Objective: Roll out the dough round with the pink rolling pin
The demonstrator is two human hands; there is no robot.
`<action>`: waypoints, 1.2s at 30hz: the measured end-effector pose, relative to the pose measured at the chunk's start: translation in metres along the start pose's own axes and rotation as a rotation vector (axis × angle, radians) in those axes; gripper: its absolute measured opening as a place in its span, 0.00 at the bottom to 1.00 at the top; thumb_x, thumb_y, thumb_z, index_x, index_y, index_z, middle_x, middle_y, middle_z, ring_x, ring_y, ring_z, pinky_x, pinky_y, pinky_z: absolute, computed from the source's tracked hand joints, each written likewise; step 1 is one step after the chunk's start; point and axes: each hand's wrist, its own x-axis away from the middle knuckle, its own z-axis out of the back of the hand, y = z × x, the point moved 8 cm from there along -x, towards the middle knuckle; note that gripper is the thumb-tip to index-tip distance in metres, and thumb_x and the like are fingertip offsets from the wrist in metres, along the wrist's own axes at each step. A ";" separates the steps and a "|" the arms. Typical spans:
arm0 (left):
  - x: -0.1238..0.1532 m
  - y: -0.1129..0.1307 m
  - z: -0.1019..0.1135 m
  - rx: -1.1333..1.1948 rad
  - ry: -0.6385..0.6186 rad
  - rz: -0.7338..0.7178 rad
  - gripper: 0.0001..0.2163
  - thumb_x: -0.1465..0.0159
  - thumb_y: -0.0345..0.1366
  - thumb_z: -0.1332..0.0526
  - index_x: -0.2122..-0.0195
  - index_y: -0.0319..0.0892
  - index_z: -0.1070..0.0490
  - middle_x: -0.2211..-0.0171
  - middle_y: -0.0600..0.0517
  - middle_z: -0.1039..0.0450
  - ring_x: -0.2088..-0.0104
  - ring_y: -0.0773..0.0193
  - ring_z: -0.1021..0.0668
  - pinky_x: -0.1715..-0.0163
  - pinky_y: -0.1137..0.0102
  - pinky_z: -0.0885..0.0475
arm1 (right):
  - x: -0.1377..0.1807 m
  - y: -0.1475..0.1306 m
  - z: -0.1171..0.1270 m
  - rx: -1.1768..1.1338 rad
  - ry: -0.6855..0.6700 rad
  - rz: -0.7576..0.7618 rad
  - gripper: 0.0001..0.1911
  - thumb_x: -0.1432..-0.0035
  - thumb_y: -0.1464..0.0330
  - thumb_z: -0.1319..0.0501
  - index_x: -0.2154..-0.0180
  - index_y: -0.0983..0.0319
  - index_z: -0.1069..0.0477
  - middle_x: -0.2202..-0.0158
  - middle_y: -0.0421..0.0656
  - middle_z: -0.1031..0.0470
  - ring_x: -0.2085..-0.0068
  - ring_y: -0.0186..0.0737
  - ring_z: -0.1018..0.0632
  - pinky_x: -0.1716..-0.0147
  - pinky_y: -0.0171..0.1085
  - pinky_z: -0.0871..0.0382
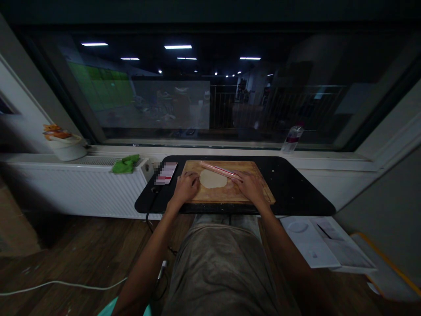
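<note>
A flat, roundish sheet of dough [213,180] lies on a wooden cutting board [245,196]. Across its upper right side, at a slant, rests a pinkish rolling pin [219,170] with a label strip along it. My right hand [250,185] is closed on the pin's lower right end. At the dough's left edge, my left hand [188,186] has its fingers curled and appears to pinch the rim; its fingertips are partly hidden. The pin's far left end is free of any hand.
The board sits on a black table [292,188] before a window. A phone [166,173] lies left of the board. A green cloth [126,164] and a white pot [69,148] are on the radiator [108,193]. A bottle [292,138] stands on the sill; an open white box [325,241] is lower right.
</note>
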 end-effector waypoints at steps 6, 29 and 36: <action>0.001 0.002 0.001 -0.006 -0.014 0.001 0.14 0.24 0.33 0.42 0.49 0.48 0.15 0.38 0.45 0.17 0.35 0.46 0.23 0.33 0.51 0.27 | 0.001 -0.003 0.000 0.001 -0.029 0.018 0.23 0.21 0.59 0.38 0.30 0.50 0.21 0.37 0.48 0.15 0.38 0.53 0.16 0.38 0.43 0.25; 0.008 0.010 0.011 -0.122 -0.018 0.024 0.16 0.22 0.36 0.43 0.44 0.49 0.16 0.34 0.45 0.19 0.34 0.43 0.23 0.35 0.47 0.28 | 0.001 -0.005 0.002 0.032 -0.022 0.048 0.24 0.20 0.59 0.40 0.29 0.51 0.21 0.38 0.47 0.14 0.37 0.53 0.17 0.36 0.44 0.25; 0.009 0.007 0.007 -0.091 -0.024 0.014 0.16 0.23 0.36 0.42 0.43 0.50 0.15 0.32 0.45 0.20 0.33 0.42 0.25 0.34 0.44 0.29 | 0.001 -0.002 0.000 0.025 -0.019 0.038 0.25 0.20 0.58 0.39 0.27 0.49 0.24 0.37 0.47 0.15 0.37 0.54 0.17 0.37 0.45 0.25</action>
